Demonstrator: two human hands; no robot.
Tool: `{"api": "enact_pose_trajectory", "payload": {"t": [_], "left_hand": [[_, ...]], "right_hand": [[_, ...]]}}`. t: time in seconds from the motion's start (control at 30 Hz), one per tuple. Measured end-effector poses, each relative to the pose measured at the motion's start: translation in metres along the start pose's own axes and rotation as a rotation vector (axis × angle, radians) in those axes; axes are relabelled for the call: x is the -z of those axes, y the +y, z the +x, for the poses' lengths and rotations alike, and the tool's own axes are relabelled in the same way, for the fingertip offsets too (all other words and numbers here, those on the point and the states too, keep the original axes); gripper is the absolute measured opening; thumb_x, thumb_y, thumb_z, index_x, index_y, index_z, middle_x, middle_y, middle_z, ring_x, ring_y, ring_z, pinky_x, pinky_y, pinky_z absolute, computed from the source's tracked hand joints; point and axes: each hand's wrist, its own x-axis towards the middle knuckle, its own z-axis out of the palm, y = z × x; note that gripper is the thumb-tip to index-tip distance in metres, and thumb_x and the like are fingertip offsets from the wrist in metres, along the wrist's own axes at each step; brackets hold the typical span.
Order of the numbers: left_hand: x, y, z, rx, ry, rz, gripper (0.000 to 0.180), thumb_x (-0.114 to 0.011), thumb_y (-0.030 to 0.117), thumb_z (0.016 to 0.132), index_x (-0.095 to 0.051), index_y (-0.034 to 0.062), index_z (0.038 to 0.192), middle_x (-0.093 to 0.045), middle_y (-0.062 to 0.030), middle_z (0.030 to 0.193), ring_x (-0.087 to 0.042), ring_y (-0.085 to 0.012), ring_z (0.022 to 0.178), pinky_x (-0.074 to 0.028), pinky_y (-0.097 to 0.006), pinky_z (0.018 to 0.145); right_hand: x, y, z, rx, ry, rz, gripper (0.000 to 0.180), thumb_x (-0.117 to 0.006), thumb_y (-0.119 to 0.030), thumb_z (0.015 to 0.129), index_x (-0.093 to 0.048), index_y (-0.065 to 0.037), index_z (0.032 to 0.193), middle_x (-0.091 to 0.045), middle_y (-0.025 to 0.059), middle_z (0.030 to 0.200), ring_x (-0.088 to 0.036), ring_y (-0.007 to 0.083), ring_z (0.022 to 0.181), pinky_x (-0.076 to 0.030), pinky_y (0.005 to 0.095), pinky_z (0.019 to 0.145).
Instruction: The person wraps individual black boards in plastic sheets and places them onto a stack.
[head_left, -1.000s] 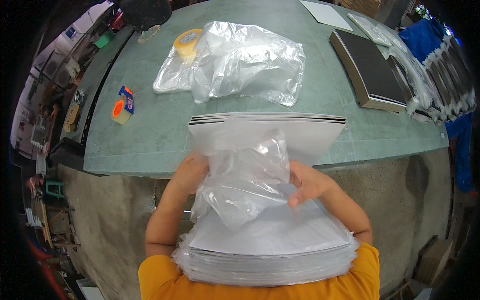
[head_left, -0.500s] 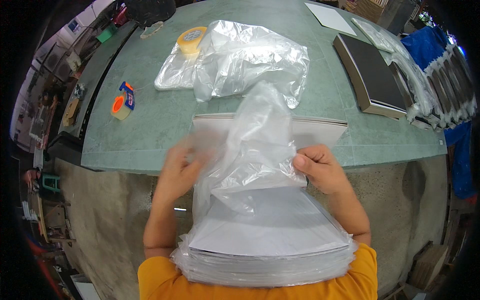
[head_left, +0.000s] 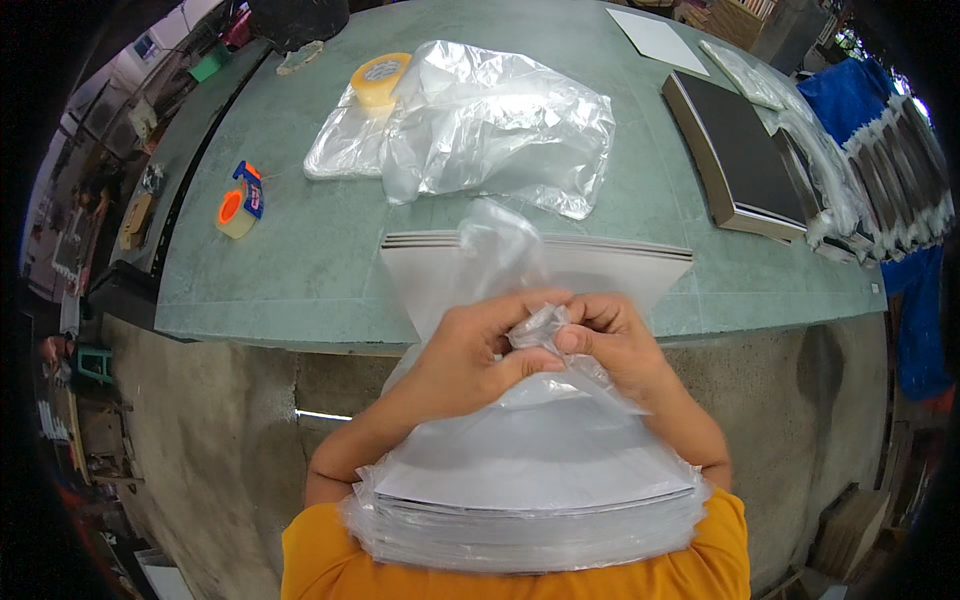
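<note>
The clear plastic bag (head_left: 520,290) runs lengthwise away from the person, its gathered neck pinched between both hands and a loose tuft standing beyond the knuckles; thin, glossy, crinkled film, it wraps a flat stack of grey-white sheets (head_left: 540,470) whose near end lies under the wrists and whose far end rests on the table edge; the left hand (head_left: 470,355) and right hand (head_left: 610,340), fingertips meeting, are clenched on the bunched film; beyond them lie the green table (head_left: 300,270), a crumpled heap of plastic bags (head_left: 490,125), a yellow tape roll (head_left: 381,78), and, left, an orange tape dispenser (head_left: 240,200).
</note>
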Motion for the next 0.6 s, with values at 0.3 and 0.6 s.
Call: {"api": "enact_pose_trajectory", "payload": {"t": [0.3, 0.6], "left_hand": [[0.228, -0.108, -0.107, 0.080, 1.210, 0.222, 0.018, -0.051, 0.018, 0.084, -0.056, 0.0007, 0.085, -0.056, -0.0079, 0.082, -0.050, -0.0131, 0.067, -0.041, -0.026, 0.060], [0.084, 0.005, -0.031, -0.548, 0.377, 0.331, 0.010, -0.052, 0.001, 0.072, -0.049, 0.0037, 0.081, -0.053, -0.0061, 0.070, -0.048, -0.0110, 0.055, -0.041, -0.023, 0.054]], "right_hand": [[0.092, -0.007, -0.067, 0.418, 0.554, 0.341, 0.022, -0.049, -0.024, 0.081, -0.058, -0.003, 0.086, -0.059, 0.0088, 0.077, -0.057, 0.0153, 0.067, -0.047, 0.0279, 0.059], [0.018, 0.004, -0.021, 0.025, -0.074, 0.071, 0.016, -0.063, -0.013, 0.076, -0.057, 0.000, 0.070, -0.058, 0.0068, 0.065, -0.055, 0.0128, 0.058, -0.045, 0.0243, 0.054]]}}
